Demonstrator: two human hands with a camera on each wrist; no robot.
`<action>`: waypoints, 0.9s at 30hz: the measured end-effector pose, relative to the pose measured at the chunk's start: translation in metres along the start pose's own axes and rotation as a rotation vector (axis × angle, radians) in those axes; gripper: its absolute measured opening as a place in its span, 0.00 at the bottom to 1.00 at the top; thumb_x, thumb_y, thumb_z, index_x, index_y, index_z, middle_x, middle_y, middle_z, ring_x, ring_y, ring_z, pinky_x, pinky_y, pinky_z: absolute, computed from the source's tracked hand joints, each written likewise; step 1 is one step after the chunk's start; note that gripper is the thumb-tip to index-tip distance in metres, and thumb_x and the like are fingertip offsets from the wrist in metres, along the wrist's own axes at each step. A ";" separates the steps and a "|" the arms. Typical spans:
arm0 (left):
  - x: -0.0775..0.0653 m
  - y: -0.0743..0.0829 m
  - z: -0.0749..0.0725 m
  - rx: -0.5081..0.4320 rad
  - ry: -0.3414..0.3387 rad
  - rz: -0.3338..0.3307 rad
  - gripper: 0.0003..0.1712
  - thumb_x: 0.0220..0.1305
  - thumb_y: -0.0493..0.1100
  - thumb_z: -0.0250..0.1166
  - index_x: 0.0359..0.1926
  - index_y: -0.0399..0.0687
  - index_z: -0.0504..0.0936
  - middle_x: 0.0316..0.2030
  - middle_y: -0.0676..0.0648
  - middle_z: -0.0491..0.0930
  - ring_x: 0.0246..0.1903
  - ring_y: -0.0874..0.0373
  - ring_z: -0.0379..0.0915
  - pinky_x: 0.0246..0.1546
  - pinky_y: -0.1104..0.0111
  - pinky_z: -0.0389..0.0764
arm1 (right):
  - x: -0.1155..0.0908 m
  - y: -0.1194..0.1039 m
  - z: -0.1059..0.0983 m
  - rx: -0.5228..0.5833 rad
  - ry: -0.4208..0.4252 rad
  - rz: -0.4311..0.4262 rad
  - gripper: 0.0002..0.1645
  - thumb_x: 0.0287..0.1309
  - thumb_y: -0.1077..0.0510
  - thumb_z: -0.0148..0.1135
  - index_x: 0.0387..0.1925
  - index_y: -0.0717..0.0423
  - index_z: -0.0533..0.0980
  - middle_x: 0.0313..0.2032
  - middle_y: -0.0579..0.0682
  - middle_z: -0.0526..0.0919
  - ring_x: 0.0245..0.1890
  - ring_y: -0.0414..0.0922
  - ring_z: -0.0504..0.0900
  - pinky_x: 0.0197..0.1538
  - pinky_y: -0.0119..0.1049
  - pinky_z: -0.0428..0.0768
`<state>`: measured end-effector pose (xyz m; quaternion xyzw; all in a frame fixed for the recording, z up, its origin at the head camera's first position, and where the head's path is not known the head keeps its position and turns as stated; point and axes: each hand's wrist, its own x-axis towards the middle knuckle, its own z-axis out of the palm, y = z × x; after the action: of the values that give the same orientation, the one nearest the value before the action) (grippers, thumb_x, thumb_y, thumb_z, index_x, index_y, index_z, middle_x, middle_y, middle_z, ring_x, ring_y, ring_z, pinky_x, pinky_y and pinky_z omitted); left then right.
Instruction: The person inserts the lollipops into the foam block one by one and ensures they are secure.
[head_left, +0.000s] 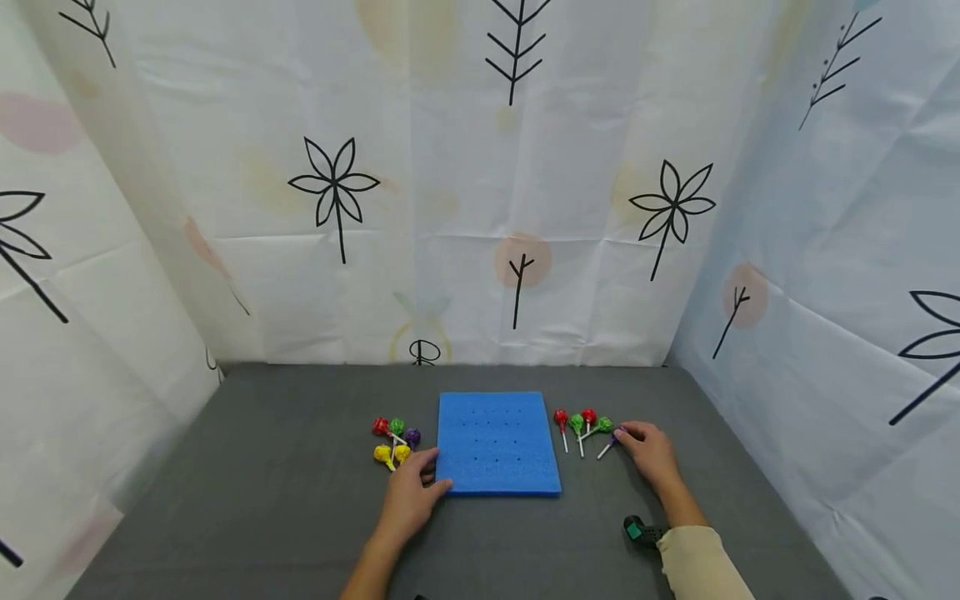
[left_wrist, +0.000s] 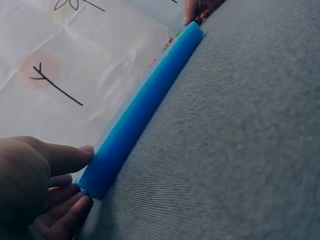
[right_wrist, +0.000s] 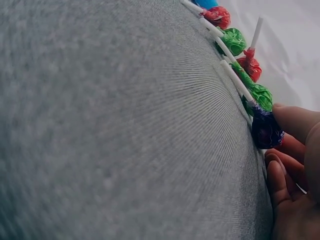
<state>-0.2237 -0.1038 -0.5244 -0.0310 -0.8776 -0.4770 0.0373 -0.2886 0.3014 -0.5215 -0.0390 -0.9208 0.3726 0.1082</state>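
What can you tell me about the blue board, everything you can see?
The board is plain blue, squarish and thick, with straight edges and rows of small dark holes across its top. It looks like foam. It lies flat on the gray table, between two groups of lollipops. The left hand holds its near left corner.

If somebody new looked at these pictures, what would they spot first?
Probably the bright blue board on the gray tabletop. Next, colorful lollipops: one bunch left of it, another group right. There, fingers of the right hand pinch a purple lollipop.
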 end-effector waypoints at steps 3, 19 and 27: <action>-0.002 0.003 0.002 0.034 0.021 -0.006 0.29 0.57 0.39 0.72 0.60 0.37 0.76 0.55 0.37 0.76 0.48 0.47 0.78 0.47 0.54 0.80 | 0.000 0.001 0.000 -0.007 0.001 -0.011 0.19 0.63 0.58 0.63 0.47 0.70 0.79 0.48 0.68 0.79 0.51 0.64 0.75 0.55 0.59 0.70; -0.004 0.005 0.002 0.032 0.023 0.009 0.31 0.55 0.39 0.74 0.59 0.33 0.76 0.55 0.33 0.75 0.47 0.44 0.79 0.47 0.53 0.80 | -0.003 0.000 -0.007 0.023 -0.020 -0.040 0.18 0.63 0.57 0.64 0.47 0.68 0.79 0.45 0.64 0.81 0.48 0.60 0.77 0.51 0.55 0.73; -0.002 0.004 0.002 0.044 -0.001 -0.020 0.33 0.54 0.40 0.75 0.60 0.35 0.75 0.56 0.35 0.75 0.48 0.45 0.79 0.47 0.54 0.80 | -0.004 -0.008 -0.012 0.051 0.017 -0.085 0.19 0.63 0.56 0.64 0.49 0.66 0.79 0.45 0.62 0.83 0.46 0.56 0.79 0.48 0.49 0.76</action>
<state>-0.2217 -0.0999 -0.5219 -0.0219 -0.8882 -0.4577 0.0328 -0.2816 0.3030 -0.5081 -0.0003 -0.9109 0.3906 0.1329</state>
